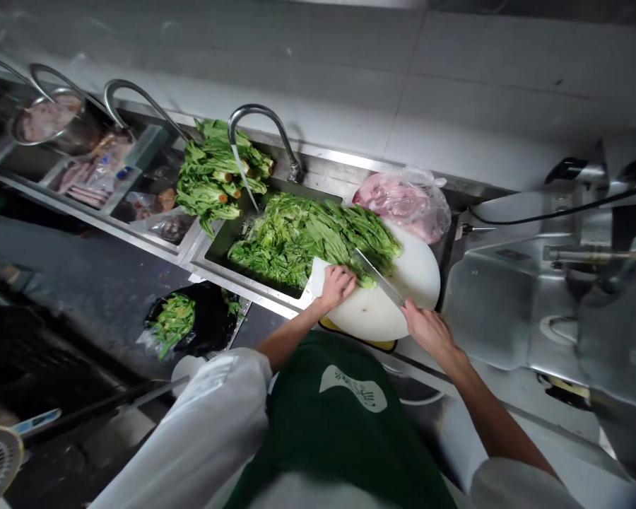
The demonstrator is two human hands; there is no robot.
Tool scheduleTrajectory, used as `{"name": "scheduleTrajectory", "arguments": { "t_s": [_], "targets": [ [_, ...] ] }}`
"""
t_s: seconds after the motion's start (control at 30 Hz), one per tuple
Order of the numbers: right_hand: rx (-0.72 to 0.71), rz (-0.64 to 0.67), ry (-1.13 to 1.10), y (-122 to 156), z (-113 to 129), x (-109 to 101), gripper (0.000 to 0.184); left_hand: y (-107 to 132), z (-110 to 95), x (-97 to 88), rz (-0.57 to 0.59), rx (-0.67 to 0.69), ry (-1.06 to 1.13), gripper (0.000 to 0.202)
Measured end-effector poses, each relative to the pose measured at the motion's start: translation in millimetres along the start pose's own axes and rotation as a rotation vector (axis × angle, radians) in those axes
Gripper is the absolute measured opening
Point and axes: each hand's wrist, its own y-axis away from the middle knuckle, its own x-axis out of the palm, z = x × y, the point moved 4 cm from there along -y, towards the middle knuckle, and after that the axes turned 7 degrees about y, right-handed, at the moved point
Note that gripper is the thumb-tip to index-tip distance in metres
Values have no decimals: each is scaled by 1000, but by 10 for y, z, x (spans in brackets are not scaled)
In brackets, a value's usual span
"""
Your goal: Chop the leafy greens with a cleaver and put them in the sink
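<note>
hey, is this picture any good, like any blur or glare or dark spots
Head view, middle: the leafy greens and knife look fairly clear; head view, edges: the metal pot at far left and the metal machine at right look soft; head view, lighting: glare streaks the steel ledge behind the sink, while the lower left is dim.

Light dim, cool. Board (pixel 376 317) between left hand (pixel 338 285) and right hand (pixel 428 329) brightest, near white. Glare streak on steel ledge (pixel 343 159) beyond left hand. Floor (pixel 106 258), far left of it: shadowed, blurred. Wide-angle stretch towards frame edges.
</note>
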Motion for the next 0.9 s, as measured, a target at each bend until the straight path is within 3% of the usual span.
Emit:
{"name": "scheduleTrajectory", "arguments": {
  "t_s": [0.1, 0.2, 0.43, 0.7, 0.8, 0.9],
  "targets": [
    [-35, 32, 51, -164, 33, -36, 34, -151, 21, 253, 49, 24, 18, 29],
    [-52, 63, 47, -240, 24, -57, 34, -236, 72, 332, 64, 40, 12, 32],
    [-117, 119, -44, -475, 67, -118, 31, -192, 151, 320, 80, 16, 62, 29],
    [-139, 107, -68, -1083, 435, -78, 30, -45, 201, 226, 88, -51, 160, 23],
    [-129, 105, -50, -1010, 387, 18, 32, 175, 248, 103, 83, -152, 269, 18],
    [-106, 124, -19, -723, 220, 177, 34, 400, 273, 1, -7, -233, 306, 18]
  ]
}}
